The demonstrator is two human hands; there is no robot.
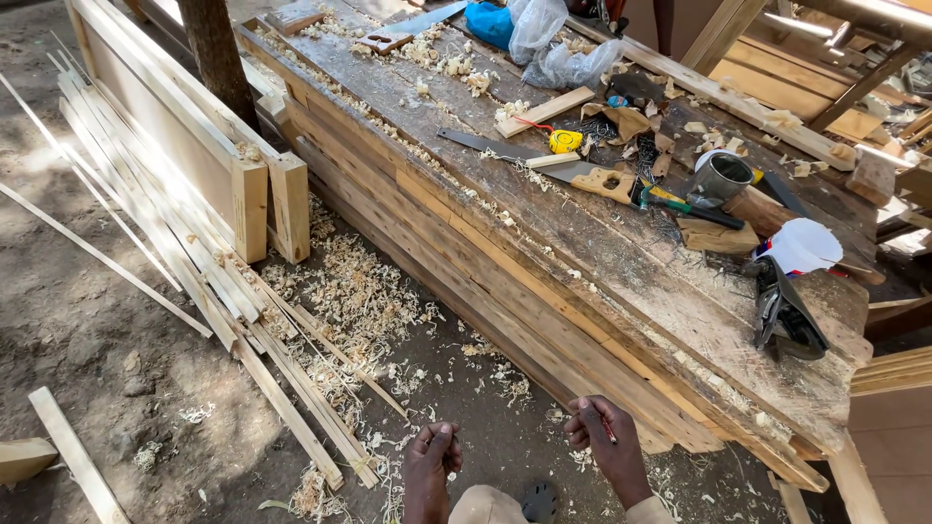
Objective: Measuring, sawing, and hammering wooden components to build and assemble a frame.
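Observation:
My right hand (607, 442) is low in view, fingers curled around a thin red pencil (609, 428), just in front of the workbench's near edge. My left hand (434, 453) hangs beside it with fingers curled in loosely and nothing visible in it. Both hands are over the dirt floor strewn with wood shavings. The long wooden workbench (544, 233) runs diagonally above them.
On the bench lie a handsaw (544, 165), a yellow tape measure (565, 141), a hammer (680, 202), a metal tin (720, 178), a hand plane (784, 312) and a white cup (802, 245). Thin wood strips (194, 262) and boards (257, 199) lie at left. A tree trunk (218, 53) stands behind.

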